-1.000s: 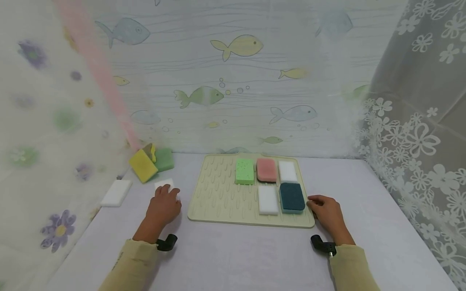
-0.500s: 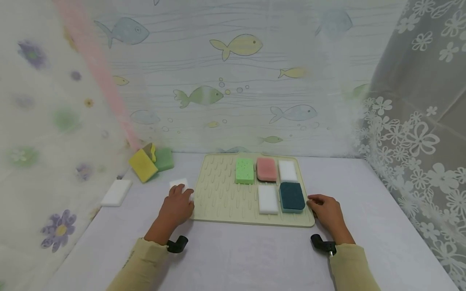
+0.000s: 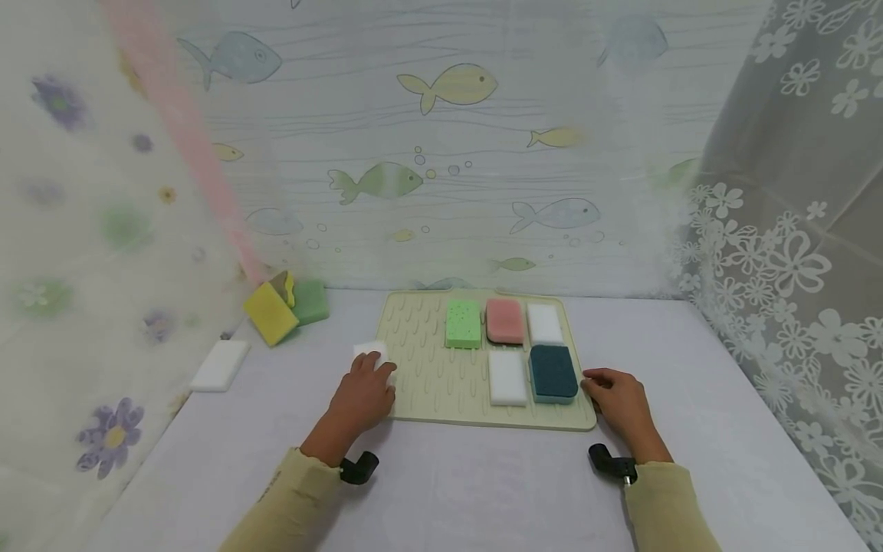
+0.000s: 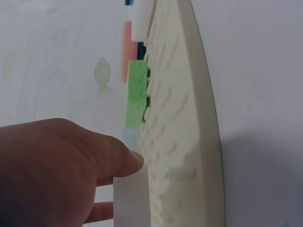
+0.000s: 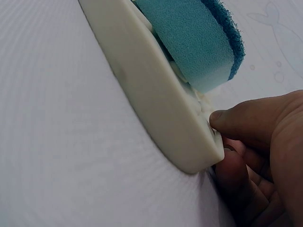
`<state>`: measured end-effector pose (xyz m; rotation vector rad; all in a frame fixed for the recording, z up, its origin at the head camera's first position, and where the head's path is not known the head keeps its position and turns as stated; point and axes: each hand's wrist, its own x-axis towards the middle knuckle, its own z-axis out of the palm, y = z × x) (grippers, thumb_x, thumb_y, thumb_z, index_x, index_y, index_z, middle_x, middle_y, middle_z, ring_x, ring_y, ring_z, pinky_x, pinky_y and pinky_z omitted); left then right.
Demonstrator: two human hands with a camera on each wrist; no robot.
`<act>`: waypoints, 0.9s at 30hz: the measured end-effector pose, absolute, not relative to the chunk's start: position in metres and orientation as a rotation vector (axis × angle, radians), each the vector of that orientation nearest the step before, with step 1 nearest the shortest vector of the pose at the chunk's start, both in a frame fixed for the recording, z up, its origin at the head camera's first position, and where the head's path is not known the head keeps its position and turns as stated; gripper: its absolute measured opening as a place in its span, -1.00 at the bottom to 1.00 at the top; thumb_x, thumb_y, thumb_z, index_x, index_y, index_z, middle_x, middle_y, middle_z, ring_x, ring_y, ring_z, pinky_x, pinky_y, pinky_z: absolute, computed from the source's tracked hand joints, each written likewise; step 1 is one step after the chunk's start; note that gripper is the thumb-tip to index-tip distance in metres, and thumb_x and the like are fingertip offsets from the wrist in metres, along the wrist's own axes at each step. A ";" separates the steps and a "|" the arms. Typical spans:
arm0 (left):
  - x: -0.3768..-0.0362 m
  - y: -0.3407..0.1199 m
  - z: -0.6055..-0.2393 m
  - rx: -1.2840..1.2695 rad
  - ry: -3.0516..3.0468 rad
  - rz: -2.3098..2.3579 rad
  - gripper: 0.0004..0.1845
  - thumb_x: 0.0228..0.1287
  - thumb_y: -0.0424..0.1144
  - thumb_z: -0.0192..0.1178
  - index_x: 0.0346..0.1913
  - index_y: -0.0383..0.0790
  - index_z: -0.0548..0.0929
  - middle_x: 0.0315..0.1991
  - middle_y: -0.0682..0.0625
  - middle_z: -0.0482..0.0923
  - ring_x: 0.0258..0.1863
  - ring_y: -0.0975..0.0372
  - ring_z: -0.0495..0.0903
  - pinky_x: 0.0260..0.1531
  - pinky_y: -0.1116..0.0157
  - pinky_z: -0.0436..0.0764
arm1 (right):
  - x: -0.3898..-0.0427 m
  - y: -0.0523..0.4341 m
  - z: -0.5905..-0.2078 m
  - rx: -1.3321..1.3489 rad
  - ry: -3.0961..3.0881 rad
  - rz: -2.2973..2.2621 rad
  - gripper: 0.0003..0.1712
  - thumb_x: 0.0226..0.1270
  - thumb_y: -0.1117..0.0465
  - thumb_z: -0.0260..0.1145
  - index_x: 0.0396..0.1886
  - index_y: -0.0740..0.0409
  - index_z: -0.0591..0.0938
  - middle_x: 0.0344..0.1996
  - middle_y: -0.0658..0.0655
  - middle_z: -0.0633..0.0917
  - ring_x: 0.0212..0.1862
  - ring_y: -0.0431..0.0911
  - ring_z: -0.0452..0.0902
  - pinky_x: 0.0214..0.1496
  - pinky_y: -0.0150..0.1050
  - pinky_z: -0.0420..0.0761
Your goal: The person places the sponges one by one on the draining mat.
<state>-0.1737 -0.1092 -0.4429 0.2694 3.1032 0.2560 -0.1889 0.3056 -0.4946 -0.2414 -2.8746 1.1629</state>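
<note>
My left hand (image 3: 362, 395) pinches a white sponge block (image 4: 131, 201) at the left edge of a pale cream ridged mat (image 3: 421, 383). In the left wrist view the thumb lies on the block's near end, close over the ridges. At the mat's right edge, my right hand (image 3: 617, 399) grips the rim between thumb and fingers. Nearest to it on the mat is a dark teal sponge (image 3: 553, 374). Beside that lies a white block (image 3: 507, 378). Along the back sit a light green sponge (image 3: 463, 323), a pink sponge (image 3: 505, 320) and another white block (image 3: 546, 324).
Left of the mat, a yellow sponge (image 3: 272, 313) leans against a green one (image 3: 312, 300) in a small pile. Another white block (image 3: 221, 366) lies near the table's left edge. Fish-patterned sheeting (image 3: 441, 184) hangs behind the table, and a lacy curtain (image 3: 793, 253) hangs at the right.
My left hand has moved right with the white sponge block, from the tablecloth to the mat's left edge. My right hand has stayed at the mat's right rim.
</note>
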 end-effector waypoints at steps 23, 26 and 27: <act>-0.172 -0.062 -0.449 0.539 3.097 0.316 -0.63 0.36 -0.21 0.13 0.20 -0.17 0.54 0.30 -0.23 0.34 0.35 -0.09 0.26 0.13 -0.06 0.51 | -0.189 0.308 -0.494 -0.238 -2.881 1.158 -0.59 0.39 0.09 0.21 0.10 0.25 0.62 -0.15 0.24 0.70 -0.23 -0.06 0.59 -0.33 -0.35 0.55; -0.170 -0.056 -0.449 0.571 3.092 0.315 -0.63 0.36 -0.21 0.12 0.19 -0.16 0.54 0.30 -0.23 0.35 0.35 -0.07 0.27 0.12 -0.04 0.52 | -0.188 0.308 -0.494 -0.236 -2.883 1.160 -0.59 0.39 0.09 0.21 0.10 0.24 0.62 -0.16 0.23 0.70 -0.23 -0.06 0.58 -0.34 -0.35 0.54; -0.170 -0.053 -0.450 0.576 3.088 0.312 -0.63 0.37 -0.20 0.12 0.20 -0.16 0.54 0.30 -0.22 0.35 0.35 -0.06 0.27 0.12 -0.03 0.52 | -0.188 0.308 -0.494 -0.235 -2.884 1.158 -0.59 0.39 0.09 0.21 0.10 0.24 0.62 -0.16 0.23 0.70 -0.23 -0.06 0.58 -0.34 -0.35 0.54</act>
